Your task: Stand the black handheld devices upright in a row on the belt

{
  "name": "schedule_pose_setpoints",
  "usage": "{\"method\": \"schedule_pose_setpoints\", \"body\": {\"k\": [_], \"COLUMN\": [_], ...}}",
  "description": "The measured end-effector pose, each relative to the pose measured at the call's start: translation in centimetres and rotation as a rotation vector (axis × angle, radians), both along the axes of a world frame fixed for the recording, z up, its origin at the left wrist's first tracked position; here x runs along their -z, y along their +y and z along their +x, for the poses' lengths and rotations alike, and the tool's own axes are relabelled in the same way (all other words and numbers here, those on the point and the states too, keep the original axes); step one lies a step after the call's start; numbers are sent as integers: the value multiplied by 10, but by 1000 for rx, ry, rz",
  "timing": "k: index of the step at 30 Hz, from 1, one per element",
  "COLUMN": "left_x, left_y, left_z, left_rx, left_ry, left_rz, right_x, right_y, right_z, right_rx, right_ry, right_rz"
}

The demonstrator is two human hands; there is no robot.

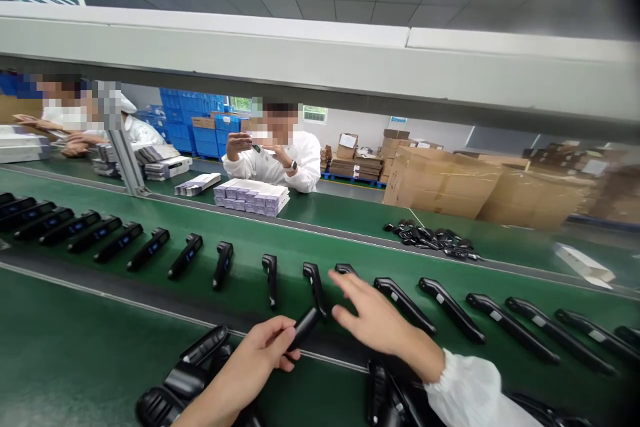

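Note:
My left hand (260, 350) is closed round a black handheld device (301, 328), its tip pointing up and right over the near edge of the green conveyor belt (240, 227). My right hand (373, 317) is open, fingers stretched toward a black device (346, 269) lying on the belt in a long row of the same devices (150, 248). More black devices are piled near me, one heap by my left wrist (185, 373) and another under my right sleeve (385, 400).
Across the belt a person in white (280, 157) holds a small item behind stacked white-and-purple boxes (251, 197). Other people work at the far left. A heap of small black parts (433, 239) lies at right. Cardboard cartons (445, 180) and blue crates (200, 123) stand behind. A grey beam (320, 60) crosses overhead.

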State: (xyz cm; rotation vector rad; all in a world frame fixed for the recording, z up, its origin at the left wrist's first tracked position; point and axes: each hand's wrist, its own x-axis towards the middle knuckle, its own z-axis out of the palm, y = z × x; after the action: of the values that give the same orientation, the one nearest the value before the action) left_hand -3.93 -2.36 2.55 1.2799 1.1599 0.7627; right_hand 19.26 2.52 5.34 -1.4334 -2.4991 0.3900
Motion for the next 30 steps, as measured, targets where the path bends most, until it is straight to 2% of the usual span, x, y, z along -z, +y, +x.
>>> {"method": "schedule_pose_setpoints", "body": {"k": [2,3,4,7,8,9,11,13,15,17,19,20,23,26,28,30], "left_x": [-3,-5,-7,-8,-7,-6,-2,0,2,6,17,24,52,74,78,75], "left_y": [-5,-8,-10,-18,-20,-22,-27,-31,-36,-39,-38,-36,-25,-16,-13,-11], "left_z": [2,3,4,8,10,11,14,9,-6,-30,-57,-69,-91,-95,-93,-90], "left_rx": [39,43,34,-74,-102,-115,-101,-67,-71,-125,-146,-111,-16,-6,-15,-38], "left_ry": [-2,-26,-69,-246,-295,-325,-292,-81,299,743,1095,1187,1248,1170,1084,999], "left_rz": [61,86,94,48,28,12,26,132,330,518,518,515,536,530,519,501], "right_x": [-10,-10,-8,9,14,18,21,22,26,37,51,58,68,60,49,41], "right_y": [-18,-25,-29,-38,-40,-42,-46,-45,-35,-19,-3,3,12,11,10,9], "right_z": [-12,-19,-25,-45,-50,-54,-59,-56,-45,-26,-5,4,21,28,32,37], "right_rx": [-252,-276,-218,126,189,213,188,155,175,255,351,384,412,387,402,438], "right_ry": [179,272,391,904,1062,1181,1286,1268,1182,1010,766,637,363,276,295,380], "right_rz": [-151,-225,-301,-556,-639,-707,-772,-768,-688,-518,-308,-214,-53,0,25,-53]}}
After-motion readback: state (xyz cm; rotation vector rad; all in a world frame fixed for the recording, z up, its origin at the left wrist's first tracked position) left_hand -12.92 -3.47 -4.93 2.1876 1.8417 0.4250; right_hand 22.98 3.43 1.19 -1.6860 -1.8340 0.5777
